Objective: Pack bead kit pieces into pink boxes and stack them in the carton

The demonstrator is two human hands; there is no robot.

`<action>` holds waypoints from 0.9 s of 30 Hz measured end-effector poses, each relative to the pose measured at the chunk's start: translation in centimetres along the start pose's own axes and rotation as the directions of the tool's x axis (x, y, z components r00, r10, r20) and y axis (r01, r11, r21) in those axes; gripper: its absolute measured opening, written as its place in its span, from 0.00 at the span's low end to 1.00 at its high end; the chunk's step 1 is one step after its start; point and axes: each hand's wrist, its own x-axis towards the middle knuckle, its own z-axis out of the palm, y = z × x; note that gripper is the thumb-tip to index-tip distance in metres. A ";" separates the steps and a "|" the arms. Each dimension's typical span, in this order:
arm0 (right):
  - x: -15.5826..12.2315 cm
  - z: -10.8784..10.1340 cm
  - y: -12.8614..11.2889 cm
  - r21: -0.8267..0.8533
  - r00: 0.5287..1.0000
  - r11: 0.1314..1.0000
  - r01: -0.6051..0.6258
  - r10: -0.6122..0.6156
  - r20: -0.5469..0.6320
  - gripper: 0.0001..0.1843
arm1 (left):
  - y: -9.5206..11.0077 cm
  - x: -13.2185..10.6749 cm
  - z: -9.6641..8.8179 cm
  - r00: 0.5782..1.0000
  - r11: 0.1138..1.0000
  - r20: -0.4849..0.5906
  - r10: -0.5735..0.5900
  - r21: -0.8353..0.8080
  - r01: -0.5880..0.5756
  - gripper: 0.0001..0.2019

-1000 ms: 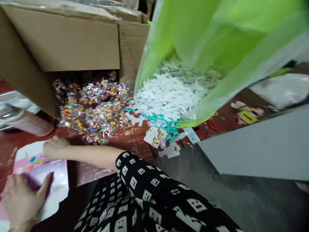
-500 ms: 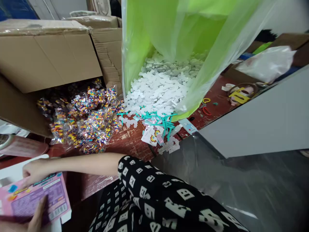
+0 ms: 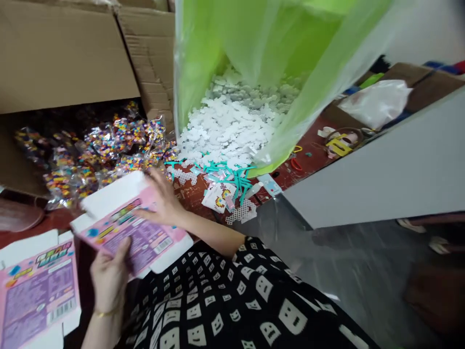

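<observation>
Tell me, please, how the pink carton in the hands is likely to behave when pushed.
The carton looks thin, so probably light. Its printed panel shows little sag, suggesting fairly stiff card; its projecting white flap may bend.

- Printed carton (image 3: 147, 238), eight o'clock: smooth thin card, pink and purple print, plain white flaps.
- Packing box (image 3: 65, 58), ten o'clock: matt brown corrugated cardboard, creased.
- Bead bags (image 3: 105, 143), nine o'clock: clear, crinkled, glossy plastic film.
- Green sack (image 3: 250, 29), twelve o'clock: thin, translucent plastic with a soft sheen.
- White pieces (image 3: 232, 128) in it: matt, plastic-looking.
- Desk (image 3: 189, 195), mid-view: red surface, scuffed rough.
- Patterned garment (image 3: 218, 305), six o'clock: matt black cloth.
</observation>
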 end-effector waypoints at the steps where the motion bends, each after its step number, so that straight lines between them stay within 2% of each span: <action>1: -1.7 -0.6 1.3 0.065 0.994 0.993 -0.097 0.100 -0.047 0.51 | -0.2 -0.3 1.4 0.998 0.999 0.042 -0.049 -0.010 0.050 0.24; 3: -5.0 -1.2 3.6 0.224 0.968 0.947 -0.231 0.247 -0.048 0.49 | -0.9 -0.5 3.7 0.976 0.998 0.209 -0.057 0.012 0.056 0.26; 5: -7.7 -1.3 5.3 0.317 0.934 0.893 -0.319 0.353 -0.054 0.44 | -1.8 0.0 5.1 0.938 0.995 0.335 0.092 0.002 -0.099 0.31; 7: -9.6 -1.2 6.6 0.381 0.908 0.840 -0.386 0.420 -0.007 0.39 | -2.8 1.1 5.8 0.904 0.980 0.385 0.185 0.000 -0.201 0.37; 9: -10.6 -1.0 7.6 0.413 0.882 0.786 -0.459 0.458 0.109 0.32 | -3.4 2.2 5.9 0.909 0.977 0.371 0.189 0.018 -0.210 0.33; 11: -10.8 -0.9 8.3 0.382 0.852 0.763 -0.521 0.491 0.182 0.23 | -3.8 3.0 6.0 0.927 0.984 0.347 0.142 0.051 -0.170 0.22; 13: -10.5 -0.7 8.9 0.328 0.839 0.773 -0.543 0.518 0.170 0.22 | -4.1 3.4 6.3 0.933 0.989 0.347 0.090 0.082 -0.126 0.17; 15: -10.0 -0.5 9.3 0.283 0.849 0.802 -0.526 0.513 0.124 0.24 | -4.2 3.4 6.9 0.934 0.991 0.351 0.067 0.089 -0.104 0.21; 18: -9.5 -0.4 9.1 0.294 0.889 0.847 -0.442 0.458 0.016 0.20 | -4.2 3.3 7.9 0.965 0.993 0.237 0.115 -0.016 -0.114 0.25; 20: -9.4 -0.7 8.5 0.315 0.909 0.864 -0.393 0.417 -0.009 0.20 | -3.8 3.2 8.2 0.970 0.981 0.177 0.168 -0.127 -0.147 0.29; 22: -9.2 -1.4 7.8 0.323 0.918 0.864 -0.387 0.393 0.051 0.15 | -3.0 3.1 8.3 0.953 0.972 0.218 0.210 -0.150 -0.179 0.27; 24: -8.8 -2.4 7.2 0.330 0.903 0.842 -0.428 0.416 0.110 0.15 | -2.2 3.0 8.1 0.922 0.978 0.328 0.205 -0.097 -0.183 0.18; 27: -7.9 -3.6 7.0 0.391 0.822 0.724 -0.568 0.526 0.220 0.14 | -1.8 2.9 8.0 0.917 0.994 0.384 0.106 -0.063 -0.088 0.13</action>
